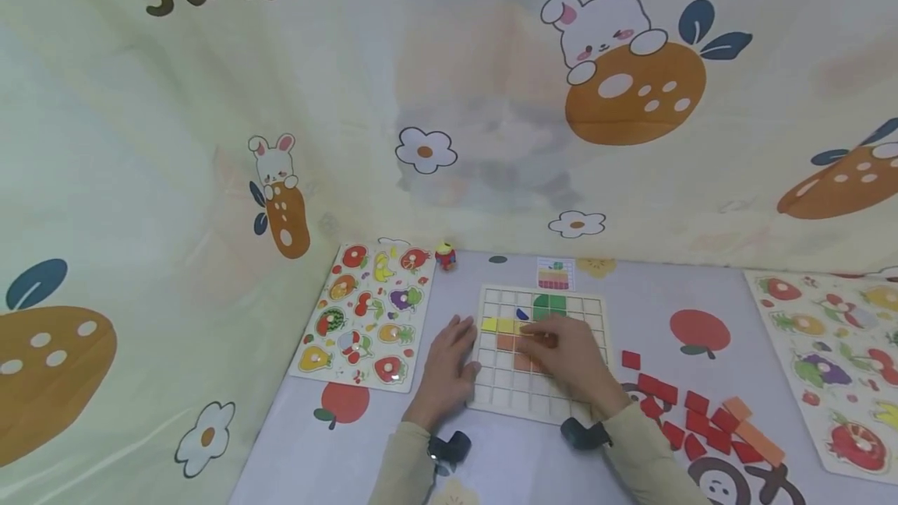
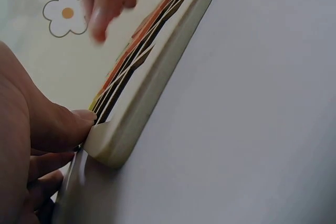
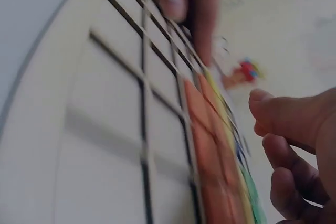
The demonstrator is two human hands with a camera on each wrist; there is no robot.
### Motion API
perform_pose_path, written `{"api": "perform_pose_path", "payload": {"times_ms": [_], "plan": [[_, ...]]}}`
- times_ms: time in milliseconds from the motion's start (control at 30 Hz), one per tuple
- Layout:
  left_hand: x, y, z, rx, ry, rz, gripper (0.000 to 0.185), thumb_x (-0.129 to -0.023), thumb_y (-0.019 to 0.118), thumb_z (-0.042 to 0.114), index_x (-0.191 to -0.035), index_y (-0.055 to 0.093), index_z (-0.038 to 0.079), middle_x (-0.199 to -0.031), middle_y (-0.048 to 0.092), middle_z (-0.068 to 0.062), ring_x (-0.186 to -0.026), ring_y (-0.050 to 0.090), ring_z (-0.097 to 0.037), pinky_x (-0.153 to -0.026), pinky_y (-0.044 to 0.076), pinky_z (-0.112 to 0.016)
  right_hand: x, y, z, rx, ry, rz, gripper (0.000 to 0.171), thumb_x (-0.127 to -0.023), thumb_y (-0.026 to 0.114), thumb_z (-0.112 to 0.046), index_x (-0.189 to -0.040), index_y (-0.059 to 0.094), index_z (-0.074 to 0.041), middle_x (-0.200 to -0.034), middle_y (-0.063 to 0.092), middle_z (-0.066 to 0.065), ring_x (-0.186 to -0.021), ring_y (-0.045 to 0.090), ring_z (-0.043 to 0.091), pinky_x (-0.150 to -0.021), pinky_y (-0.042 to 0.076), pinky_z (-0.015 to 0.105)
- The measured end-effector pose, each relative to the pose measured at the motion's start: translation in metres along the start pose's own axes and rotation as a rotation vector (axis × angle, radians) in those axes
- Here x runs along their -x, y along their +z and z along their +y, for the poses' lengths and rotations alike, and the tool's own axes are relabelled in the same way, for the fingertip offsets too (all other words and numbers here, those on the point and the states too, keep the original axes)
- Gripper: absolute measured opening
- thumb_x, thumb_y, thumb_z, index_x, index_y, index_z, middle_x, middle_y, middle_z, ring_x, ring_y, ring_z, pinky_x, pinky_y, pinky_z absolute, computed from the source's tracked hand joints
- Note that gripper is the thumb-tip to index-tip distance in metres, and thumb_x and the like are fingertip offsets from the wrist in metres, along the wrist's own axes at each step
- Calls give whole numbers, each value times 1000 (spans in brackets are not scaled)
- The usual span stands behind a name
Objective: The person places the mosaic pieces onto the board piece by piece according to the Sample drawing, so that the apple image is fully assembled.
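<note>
A pale wooden grid board lies on the table, holding yellow, orange, green and blue tiles. My left hand lies flat at the board's left edge. Its thumb presses against the board's rounded corner. My right hand hovers low over the board's middle, fingers bent down onto the coloured tiles. In the right wrist view its thumb and fingers are apart with nothing seen between them, beside the orange tiles.
Loose red tiles and a few orange ones are scattered right of the board. Fruit peg puzzles lie at the left and far right. A small pattern card and a red toy sit near the curtain.
</note>
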State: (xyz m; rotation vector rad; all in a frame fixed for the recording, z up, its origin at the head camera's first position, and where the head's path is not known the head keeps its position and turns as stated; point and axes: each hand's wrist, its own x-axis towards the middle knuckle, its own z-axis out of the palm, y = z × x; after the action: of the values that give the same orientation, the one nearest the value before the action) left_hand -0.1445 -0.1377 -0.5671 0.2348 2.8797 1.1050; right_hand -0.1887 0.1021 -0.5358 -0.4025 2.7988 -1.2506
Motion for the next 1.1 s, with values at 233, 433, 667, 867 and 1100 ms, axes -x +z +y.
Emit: {"api": "perform_pose_path", "payload": {"times_ms": [233, 433, 667, 867, 1100], "plan": [[1, 4, 1, 6, -5, 5, 61, -103, 61, 17, -161, 44, 10, -175, 31, 4, -166, 18, -23, -136, 18, -53, 35, -71, 43, 137, 161, 45, 40, -93, 82, -28, -126, 78, -6, -104, 74, 10, -87, 61, 23, -59, 52, 25], [2, 5, 1, 6, 4, 5, 61, -102, 61, 17, -161, 45, 10, -175, 32, 3, -166, 19, -25, -135, 19, -54, 73, -136, 101, 248, 259, -50, 57, -90, 84, -33, -137, 70, -5, -122, 72, 22, -84, 68, 25, -64, 61, 33], [1, 4, 0, 4, -5, 6, 61, -103, 62, 17, -161, 45, 10, -175, 31, 5, -166, 18, -24, -136, 18, -53, 104, -181, 142, 323, 283, -131, 59, -83, 89, -22, -134, 70, -1, -132, 65, 34, -110, 64, 51, -79, 63, 65], [0, 5, -1, 6, -2, 12, 61, -102, 62, 16, -160, 46, 10, -174, 33, 3, -166, 19, -25, -136, 19, -52, 117, -182, 153, 302, 329, -139, 51, -88, 86, -27, -130, 72, -3, -128, 68, 31, -107, 66, 46, -78, 63, 63], [-1, 4, 1, 15, 13, 23, 59, -101, 63, 16, -157, 50, 8, -173, 36, 1, -165, 21, -24, -136, 18, -51, 123, -179, 156, 297, 357, -101, 37, -90, 85, -24, -116, 74, -1, -108, 77, 23, -87, 71, 28, -77, 66, 54]]}}
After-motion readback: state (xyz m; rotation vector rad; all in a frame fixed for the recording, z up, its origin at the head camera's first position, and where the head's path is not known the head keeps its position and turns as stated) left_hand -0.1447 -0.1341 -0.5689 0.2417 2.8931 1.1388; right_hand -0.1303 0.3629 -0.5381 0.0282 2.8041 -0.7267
